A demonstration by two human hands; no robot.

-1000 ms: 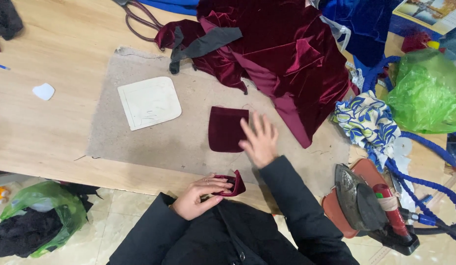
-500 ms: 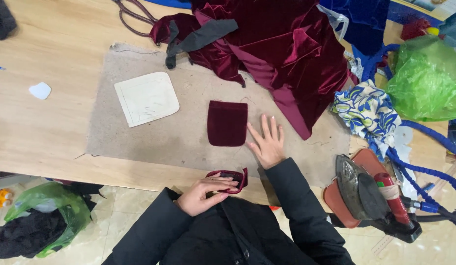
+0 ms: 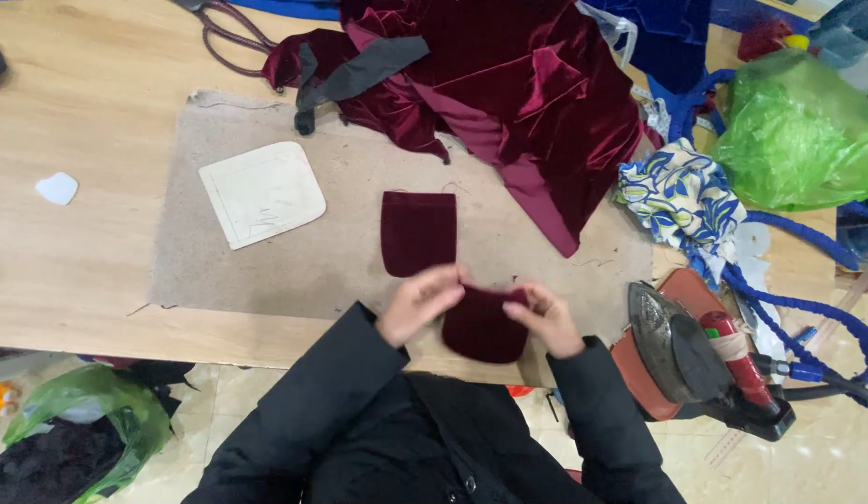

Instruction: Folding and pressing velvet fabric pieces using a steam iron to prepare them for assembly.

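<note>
Both my hands hold a small maroon velvet pocket piece (image 3: pixel 480 325) at the table's near edge. My left hand (image 3: pixel 417 302) grips its upper left corner, and my right hand (image 3: pixel 543 317) grips its upper right corner. A second maroon pocket piece (image 3: pixel 418 231) lies flat on the beige pressing mat (image 3: pixel 266 271), just beyond my left hand. A cream cardboard pocket template (image 3: pixel 262 193) rests further left on the mat.
A heap of maroon velvet cloth (image 3: pixel 508 84) covers the far middle of the table. A steam iron (image 3: pixel 700 359) sits on its stand at right, with blue hose. Green plastic bags (image 3: pixel 798 131), patterned cloth (image 3: pixel 686 201) and scissors (image 3: pixel 230 37) lie around.
My right hand left the flat pocket piece on the mat and came back to the near edge. Both hands now spread the second piece, which my left hand held folded before.
</note>
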